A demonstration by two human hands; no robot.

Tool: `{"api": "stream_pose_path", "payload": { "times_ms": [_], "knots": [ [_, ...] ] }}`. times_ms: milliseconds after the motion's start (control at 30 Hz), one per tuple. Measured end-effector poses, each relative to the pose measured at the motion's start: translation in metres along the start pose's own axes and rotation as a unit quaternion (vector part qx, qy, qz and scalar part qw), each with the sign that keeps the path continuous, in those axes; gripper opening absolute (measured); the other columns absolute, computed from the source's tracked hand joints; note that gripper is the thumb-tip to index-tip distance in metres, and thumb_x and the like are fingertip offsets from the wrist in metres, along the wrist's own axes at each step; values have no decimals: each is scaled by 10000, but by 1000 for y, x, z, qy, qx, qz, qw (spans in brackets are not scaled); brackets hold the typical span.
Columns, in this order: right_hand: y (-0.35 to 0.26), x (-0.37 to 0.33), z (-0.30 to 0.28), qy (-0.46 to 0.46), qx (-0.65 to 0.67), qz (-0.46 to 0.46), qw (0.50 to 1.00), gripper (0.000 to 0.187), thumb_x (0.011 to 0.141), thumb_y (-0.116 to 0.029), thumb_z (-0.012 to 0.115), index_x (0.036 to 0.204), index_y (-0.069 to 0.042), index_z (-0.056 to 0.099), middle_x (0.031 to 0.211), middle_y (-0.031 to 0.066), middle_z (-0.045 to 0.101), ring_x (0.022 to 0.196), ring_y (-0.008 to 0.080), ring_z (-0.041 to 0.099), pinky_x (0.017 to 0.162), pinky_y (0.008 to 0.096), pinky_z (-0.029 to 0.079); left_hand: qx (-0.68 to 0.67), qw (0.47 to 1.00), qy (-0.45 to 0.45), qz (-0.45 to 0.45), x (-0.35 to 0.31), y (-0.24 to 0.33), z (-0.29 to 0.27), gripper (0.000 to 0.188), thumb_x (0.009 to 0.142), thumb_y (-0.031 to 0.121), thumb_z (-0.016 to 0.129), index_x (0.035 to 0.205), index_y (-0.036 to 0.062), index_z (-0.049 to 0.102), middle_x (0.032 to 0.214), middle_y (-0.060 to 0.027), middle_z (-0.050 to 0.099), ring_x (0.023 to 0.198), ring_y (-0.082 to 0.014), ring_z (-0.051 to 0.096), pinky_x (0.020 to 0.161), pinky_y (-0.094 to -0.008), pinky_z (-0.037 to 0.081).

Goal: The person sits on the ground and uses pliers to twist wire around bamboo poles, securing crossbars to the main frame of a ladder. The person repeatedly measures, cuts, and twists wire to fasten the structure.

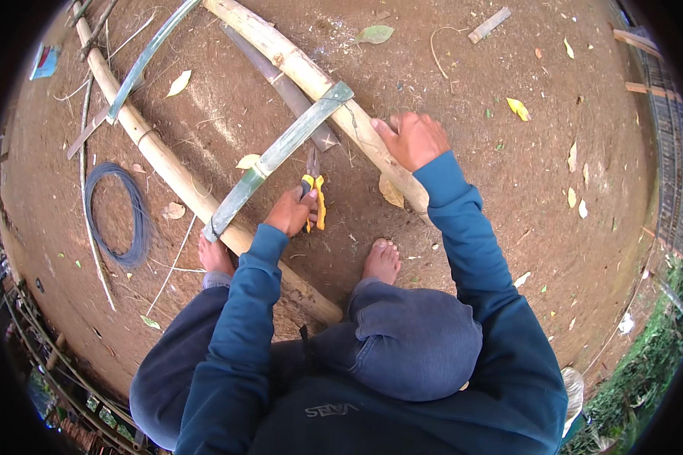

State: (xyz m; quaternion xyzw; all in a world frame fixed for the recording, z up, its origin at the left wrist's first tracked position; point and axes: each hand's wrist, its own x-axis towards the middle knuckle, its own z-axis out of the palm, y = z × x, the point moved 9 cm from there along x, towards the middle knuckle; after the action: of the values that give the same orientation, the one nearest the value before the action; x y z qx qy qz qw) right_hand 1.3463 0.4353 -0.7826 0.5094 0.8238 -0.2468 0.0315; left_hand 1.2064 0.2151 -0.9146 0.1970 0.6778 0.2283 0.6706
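Left hand [290,214] clamped on metal pliers with yellow-and-black handles [320,203], to the right of the flat green split-bamboo crosspiece [284,148]; right hand [417,141] against the pale round pole [366,135] under the crosspiece's upper end, finger closure cannot be told; dark wire coil [139,244] left of the crosspiece.

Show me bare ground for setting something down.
Mostly bare ground lies between the right sleeve and the bright yellow leaf. Crowded: between the pale poles, where the left hand holds pliers near a green crosspiece; a wire coil lies farther left.
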Motion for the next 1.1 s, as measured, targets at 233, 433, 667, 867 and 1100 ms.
{"api": "stream_pose_path", "payload": {
  "times_ms": [233,433,667,867,1100],
  "knots": [
    [-30,7,30,118,76,-168,976,207,877,-209,579,884,-16,504,866,206,570,794,417,573,715,458,464,302,947,112,11,10,-16,-18,450,953,404,478,969,-18,636,874,-153,686,776,-249,665,704,-383,522],
    [-17,15,33,-11,133,-123,983,190,872,-177,542,958,-11,507,857,243,620,799,442,603,693,523,469,394,880,227,136,-45,118,-16,368,931,377,522,941,50,690,849,-184,683,738,-328,660,719,-430,515],
    [-6,32,30,-64,78,-166,981,159,904,-229,513,1013,-115,530,816,204,637,784,430,607,697,522,469,310,794,334,402,-35,216,-20,222,830,169,644,1016,49,654,988,-187,644,934,-345,592,854,-420,464],
    [-11,57,39,-24,-36,-355,934,147,906,-179,495,1044,-165,544,961,111,648,962,336,606,907,463,455,302,800,299,423,11,222,-20,248,795,80,667,1030,11,632,980,-148,572,919,-299,572,828,-376,465],
    [-10,83,50,25,-92,-535,840,256,826,-137,586,1080,-160,562,1029,66,622,1039,267,584,970,412,442,239,825,266,438,24,211,-18,255,776,19,654,1026,-15,620,971,-152,520,902,-292,546,814,-360,453]
  ]
}}
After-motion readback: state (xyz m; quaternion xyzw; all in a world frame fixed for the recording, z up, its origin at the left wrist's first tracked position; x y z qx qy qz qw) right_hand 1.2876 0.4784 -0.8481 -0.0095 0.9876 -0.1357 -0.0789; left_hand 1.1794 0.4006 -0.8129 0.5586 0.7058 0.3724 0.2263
